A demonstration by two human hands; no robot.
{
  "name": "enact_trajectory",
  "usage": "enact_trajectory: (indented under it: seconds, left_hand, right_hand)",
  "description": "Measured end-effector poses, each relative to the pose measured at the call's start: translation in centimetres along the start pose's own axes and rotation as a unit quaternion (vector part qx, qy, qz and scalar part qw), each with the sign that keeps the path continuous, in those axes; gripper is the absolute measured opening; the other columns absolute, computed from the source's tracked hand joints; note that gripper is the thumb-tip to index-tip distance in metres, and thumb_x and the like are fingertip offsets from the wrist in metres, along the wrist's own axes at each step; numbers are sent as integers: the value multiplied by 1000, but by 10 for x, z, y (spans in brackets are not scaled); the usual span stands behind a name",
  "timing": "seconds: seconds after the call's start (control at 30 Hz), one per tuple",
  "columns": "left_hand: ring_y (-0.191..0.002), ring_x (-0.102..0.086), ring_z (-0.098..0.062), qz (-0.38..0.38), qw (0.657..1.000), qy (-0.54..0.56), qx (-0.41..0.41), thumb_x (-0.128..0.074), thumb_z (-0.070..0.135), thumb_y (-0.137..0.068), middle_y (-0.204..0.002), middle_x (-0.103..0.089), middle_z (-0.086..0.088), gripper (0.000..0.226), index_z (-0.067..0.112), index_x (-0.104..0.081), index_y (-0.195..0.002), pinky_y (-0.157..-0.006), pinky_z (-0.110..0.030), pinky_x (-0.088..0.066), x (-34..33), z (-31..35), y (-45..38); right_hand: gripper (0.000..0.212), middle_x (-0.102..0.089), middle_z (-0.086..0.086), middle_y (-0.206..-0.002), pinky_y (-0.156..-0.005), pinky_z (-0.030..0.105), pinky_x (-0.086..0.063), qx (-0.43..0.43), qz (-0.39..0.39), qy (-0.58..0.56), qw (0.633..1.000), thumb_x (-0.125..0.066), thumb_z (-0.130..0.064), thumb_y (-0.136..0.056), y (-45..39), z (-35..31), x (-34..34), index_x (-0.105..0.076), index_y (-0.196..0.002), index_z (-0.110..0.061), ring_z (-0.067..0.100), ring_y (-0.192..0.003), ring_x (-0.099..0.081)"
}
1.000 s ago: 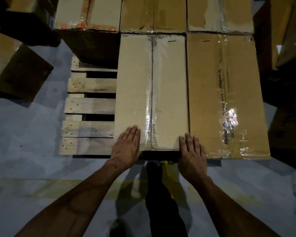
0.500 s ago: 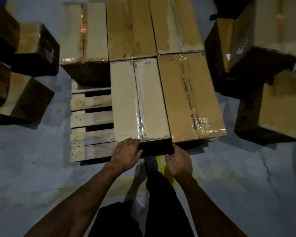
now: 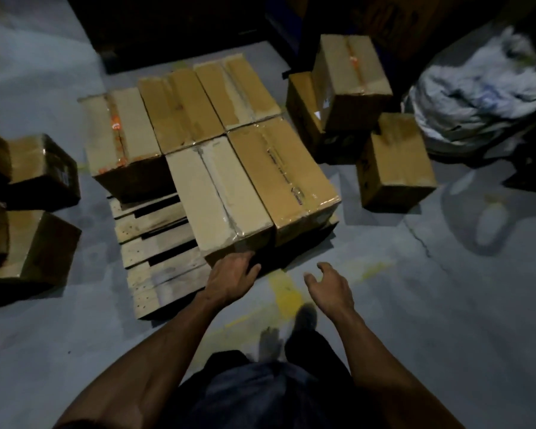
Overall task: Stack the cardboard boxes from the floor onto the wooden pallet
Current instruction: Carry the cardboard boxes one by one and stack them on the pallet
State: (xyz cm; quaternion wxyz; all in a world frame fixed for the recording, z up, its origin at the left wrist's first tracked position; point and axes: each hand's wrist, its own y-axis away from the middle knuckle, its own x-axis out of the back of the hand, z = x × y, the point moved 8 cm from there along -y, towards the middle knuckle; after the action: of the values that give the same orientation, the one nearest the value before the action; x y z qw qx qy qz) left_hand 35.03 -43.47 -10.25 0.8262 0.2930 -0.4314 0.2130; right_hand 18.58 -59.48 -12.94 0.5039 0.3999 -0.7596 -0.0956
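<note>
A wooden pallet (image 3: 155, 243) lies on the grey floor, its front-left slats bare. Several taped cardboard boxes sit on it in two rows; the pale front box (image 3: 217, 196) stands at the near edge beside a browner box (image 3: 283, 174). My left hand (image 3: 232, 275) hovers at the pale box's near bottom corner, fingers relaxed, perhaps just touching it. My right hand (image 3: 330, 284) hangs in the air over the floor, apart from the boxes, fingers loosely curled and holding nothing.
Loose boxes stand on the floor at the left (image 3: 41, 171) (image 3: 31, 246) and at the right (image 3: 396, 162), with a stacked box (image 3: 350, 82) behind. A crumpled white plastic heap (image 3: 477, 91) lies at the far right. My feet are below, near a yellow floor mark (image 3: 283, 289).
Both hands have come off the top of the pale box and drawn back; the right hand has moved away over the floor. The view has pulled back and turned right.
</note>
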Motion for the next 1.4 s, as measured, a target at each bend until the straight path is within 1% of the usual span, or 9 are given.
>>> enact_trajectory:
  seconds: [0.13, 0.4, 0.57, 0.67, 0.8, 0.93, 1.1, 1.23, 1.4]
  left_hand:
    - [-106, -63, -29, -3, 1000, -18, -21, -46, 38, -101, -117, -69, -9, 34, 17, -61, -123, -82, -37, -51, -4, 39, -3]
    - [-104, -63, -28, -14, 1000, 2, -20, -43, 40, -103, -116, -68, -8, 36, 15, -61, -122, -81, -35, -50, -46, 131, -77]
    - [-113, -61, -32, -26, 1000, 1, 3, -45, 40, -104, -127, -65, -13, 41, 12, -58, -131, -90, -41, -51, -78, 210, -132]
    - [-109, -63, -32, -44, 999, -11, 1, -44, 43, -102, -123, -67, -12, 41, 15, -59, -128, -88, -42, -52, -89, 258, -159]
    - [-103, -65, -32, -61, 998, -16, -3, -30, 58, -90, -115, -69, -11, 61, 16, -63, -120, -85, -42, -54, -97, 314, -197]
    - [-101, -62, -33, -70, 997, -29, -11, -36, 52, -94, -107, -67, -13, 49, 14, -65, -105, -82, -38, -50, -107, 363, -250]
    - [-127, -53, -30, -73, 997, -34, -15, -28, 61, -88, -140, -57, -13, 78, 8, -53, -139, -104, -37, -43, -124, 415, -341]
    - [-132, -49, -28, -101, 993, -54, 6, -33, 62, -94, -146, -52, -12, 73, 11, -49, -144, -110, -37, -36, -136, 443, -433]
    - [-134, -48, -28, -104, 994, -39, 21, -25, 64, -87, -147, -52, -12, 82, 9, -48, -144, -111, -38, -35, -114, 479, -530]
  right_hand:
    - [58, -49, 8, -146, -104, 45, -43, -24, 18, -29, 999, -53, -47, -97, 9, 26, 35, -41, -147, -20, 32, -131, -48]
    - [60, -48, 7, -148, -106, 45, -41, -22, 37, -58, 997, -53, -47, -96, -45, 92, 132, -39, -148, -19, 32, -132, -46]
    - [59, -50, 9, -145, -106, 43, -41, -38, 23, -41, 998, -52, -47, -96, -83, 157, 203, -41, -147, -20, 33, -131, -47]
    - [59, -51, 9, -144, -105, 40, -41, -49, 26, -38, 998, -52, -48, -95, -99, 187, 246, -42, -147, -21, 32, -131, -47]
    - [60, -51, 10, -144, -104, 38, -39, -62, 28, -41, 997, -52, -48, -95, -126, 216, 301, -42, -147, -21, 32, -132, -46]
    - [61, -49, 11, -146, -106, 39, -38, -75, 37, -46, 995, -53, -48, -95, -165, 236, 350, -40, -148, -20, 33, -133, -45]
    - [65, -44, 11, -151, -110, 41, -36, -90, 41, -37, 994, -52, -48, -96, -243, 254, 404, -36, -151, -15, 32, -138, -41]
    - [66, -45, 12, -150, -110, 41, -36, -106, 47, -39, 993, -53, -48, -95, -321, 252, 454, -37, -150, -15, 33, -137, -42]
    - [56, -53, 12, -142, -103, 39, -40, -92, 58, -35, 993, -54, -43, -96, -405, 225, 528, -46, -142, -13, 33, -130, -49]
